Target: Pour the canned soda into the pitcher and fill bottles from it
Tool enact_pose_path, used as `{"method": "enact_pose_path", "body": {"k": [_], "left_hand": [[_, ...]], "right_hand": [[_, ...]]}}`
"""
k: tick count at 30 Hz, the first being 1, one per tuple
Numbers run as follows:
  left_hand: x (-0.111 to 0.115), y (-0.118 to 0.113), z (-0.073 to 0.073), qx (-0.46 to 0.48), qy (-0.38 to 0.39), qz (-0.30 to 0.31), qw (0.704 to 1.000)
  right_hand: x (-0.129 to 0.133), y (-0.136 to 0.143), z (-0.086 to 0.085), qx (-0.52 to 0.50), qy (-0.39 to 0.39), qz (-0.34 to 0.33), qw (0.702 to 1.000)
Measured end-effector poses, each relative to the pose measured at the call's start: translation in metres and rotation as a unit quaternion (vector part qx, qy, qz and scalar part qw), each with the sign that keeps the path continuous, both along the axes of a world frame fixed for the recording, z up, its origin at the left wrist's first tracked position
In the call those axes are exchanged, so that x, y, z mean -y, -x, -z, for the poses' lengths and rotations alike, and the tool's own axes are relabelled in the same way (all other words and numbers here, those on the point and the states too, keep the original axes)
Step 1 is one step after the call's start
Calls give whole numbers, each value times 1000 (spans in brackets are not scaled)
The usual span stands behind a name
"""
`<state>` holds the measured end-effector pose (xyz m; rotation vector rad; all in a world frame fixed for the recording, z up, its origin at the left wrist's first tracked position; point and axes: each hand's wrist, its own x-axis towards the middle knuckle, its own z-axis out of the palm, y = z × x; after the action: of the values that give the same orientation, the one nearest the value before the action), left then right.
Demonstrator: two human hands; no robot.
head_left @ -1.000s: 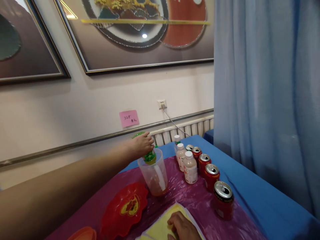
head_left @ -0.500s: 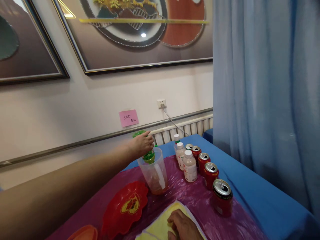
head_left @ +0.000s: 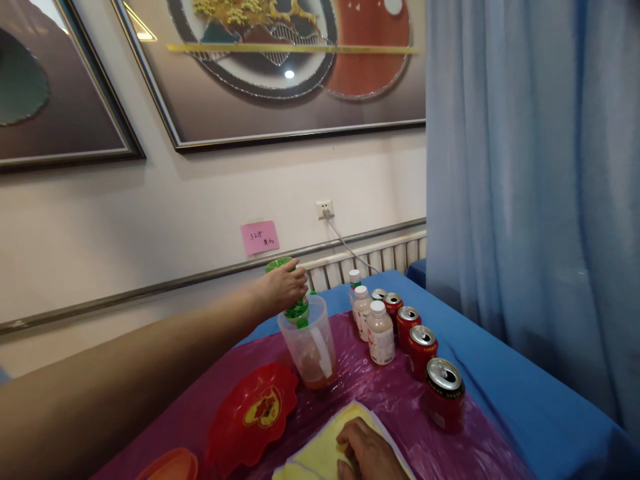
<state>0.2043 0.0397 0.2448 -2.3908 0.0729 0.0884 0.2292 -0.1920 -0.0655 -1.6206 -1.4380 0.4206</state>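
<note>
My left hand (head_left: 286, 288) is wrapped round a green bottle (head_left: 299, 312), which is tipped neck down over the mouth of a clear plastic pitcher (head_left: 305, 347). Some brownish liquid lies in the bottom of the pitcher. Its handle faces me. Low in the view, my right hand (head_left: 369, 452) rests on a folded yellow cloth (head_left: 325, 437), its fingers bent and a little apart, with nothing seen gripped in them.
Right of the pitcher stand white-capped bottles (head_left: 381, 337) and a row of opened red cans (head_left: 445, 400). A scalloped red tray (head_left: 235, 423) and an orange item (head_left: 173, 467) lie at the left. Purple plastic (head_left: 410, 427) covers part of the blue table (head_left: 525, 380).
The view has shifted slightly. The bottle in my left hand stays over the pitcher, with its green neck a little more visible. My right hand remains on the cloth.
</note>
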Motion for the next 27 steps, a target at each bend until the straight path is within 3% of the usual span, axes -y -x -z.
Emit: {"method": "enact_pose_path", "body": {"k": [10, 15, 18, 21, 24, 26, 27], "left_hand": [[0, 25, -3, 22, -6, -26, 999], [-6, 55, 1, 70, 48, -73, 994], [-10, 86, 2, 141, 90, -140, 976], [-15, 139, 8, 273, 195, -226, 914], [-22, 216, 31, 435, 336, -293, 782], [-29, 273, 56, 502, 367, -362, 694], [-33, 300, 71, 516, 364, -393, 668]], "right_hand": [[0, 0, 3, 2, 6, 5, 1000], [1, 0, 6, 10, -6, 5, 1000], [4, 1, 11, 5, -14, 1, 1000], [6, 2, 21, -14, -29, -8, 999], [8, 3, 31, -38, -39, -12, 998], [9, 4, 35, -53, -39, -6, 998], [9, 4, 36, -61, -38, -1, 997]]}}
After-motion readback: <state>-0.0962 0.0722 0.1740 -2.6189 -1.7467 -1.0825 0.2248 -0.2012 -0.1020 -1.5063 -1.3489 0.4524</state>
